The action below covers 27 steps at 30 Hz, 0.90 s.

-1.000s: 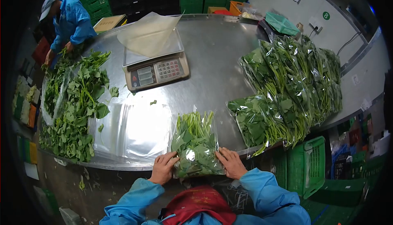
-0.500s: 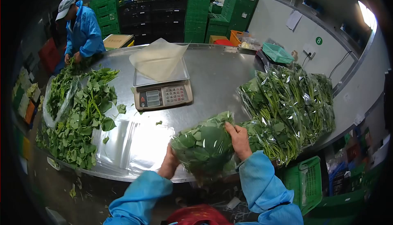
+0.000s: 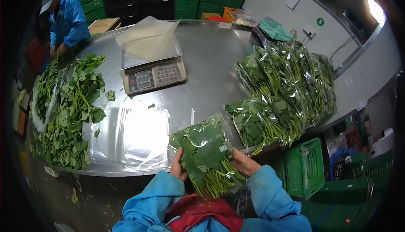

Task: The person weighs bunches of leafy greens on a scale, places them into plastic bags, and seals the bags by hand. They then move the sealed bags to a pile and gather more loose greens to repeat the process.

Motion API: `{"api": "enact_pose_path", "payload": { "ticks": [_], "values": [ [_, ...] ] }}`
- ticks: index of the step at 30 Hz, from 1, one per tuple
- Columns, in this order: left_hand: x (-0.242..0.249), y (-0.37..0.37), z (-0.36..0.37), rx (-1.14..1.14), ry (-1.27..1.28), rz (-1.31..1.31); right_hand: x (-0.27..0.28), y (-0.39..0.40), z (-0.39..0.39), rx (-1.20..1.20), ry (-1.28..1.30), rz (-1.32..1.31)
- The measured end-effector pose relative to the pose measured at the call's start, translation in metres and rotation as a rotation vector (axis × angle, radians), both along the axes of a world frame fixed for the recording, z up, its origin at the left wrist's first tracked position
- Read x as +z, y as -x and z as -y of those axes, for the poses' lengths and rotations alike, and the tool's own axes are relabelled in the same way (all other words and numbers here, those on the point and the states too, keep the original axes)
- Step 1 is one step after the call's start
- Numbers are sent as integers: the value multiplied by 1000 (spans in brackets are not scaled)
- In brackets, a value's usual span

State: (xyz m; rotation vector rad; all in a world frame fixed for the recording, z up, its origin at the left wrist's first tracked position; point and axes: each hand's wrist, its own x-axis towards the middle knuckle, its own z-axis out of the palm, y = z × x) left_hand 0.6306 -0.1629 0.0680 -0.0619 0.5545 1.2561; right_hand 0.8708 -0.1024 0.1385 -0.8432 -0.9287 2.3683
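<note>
A clear plastic bag of leafy greens [image 3: 206,151] is held between my two hands at the table's front edge, leaves away from me and cut stems toward me. My left hand [image 3: 178,164] grips its left side, with the fingers partly behind the bag. On the right side, my right hand [image 3: 244,162] presses against the bag near a small white label. Several packed bags of greens [image 3: 287,90] lie in rows to the right. Flat empty plastic bags [image 3: 130,135] lie on the metal table to the left of my left hand.
A digital scale [image 3: 154,73] with a pale sheet [image 3: 147,37] on its pan stands mid-table. Loose greens [image 3: 71,118] pile up at the left, where a person in blue [image 3: 69,18] handles greens. A green crate [image 3: 303,168] sits below the table at right.
The bag has turned so its stems now show toward me, and it has come nearer my body. My right hand has moved from its top corner down to its side. The view has shifted.
</note>
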Motion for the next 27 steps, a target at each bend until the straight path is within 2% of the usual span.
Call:
{"api": "enact_pose_path", "payload": {
  "ticks": [3,5,7,11,16,20,22,27],
  "values": [
    [9,-8,-8,-16,15,-60,0,-7,15,-54,-71,41],
    [17,-17,-13,-23,25,-110,-5,-20,14,-73,22,125],
    [30,-28,-17,-20,-18,-216,-4,-33,10,-93,19,112],
    [39,-50,-37,-44,-76,-231,-7,-64,-6,-126,-3,95],
    [58,-110,-90,-66,-146,-284,7,-120,-45,-239,-56,98],
    [58,-164,-145,-108,-85,-300,22,-177,-87,-300,-168,253],
    [59,-188,-168,-152,-39,-318,11,-203,-108,-320,-177,198],
    [69,-218,-190,-90,0,-362,18,-228,-149,-256,-143,193]
  ]
}}
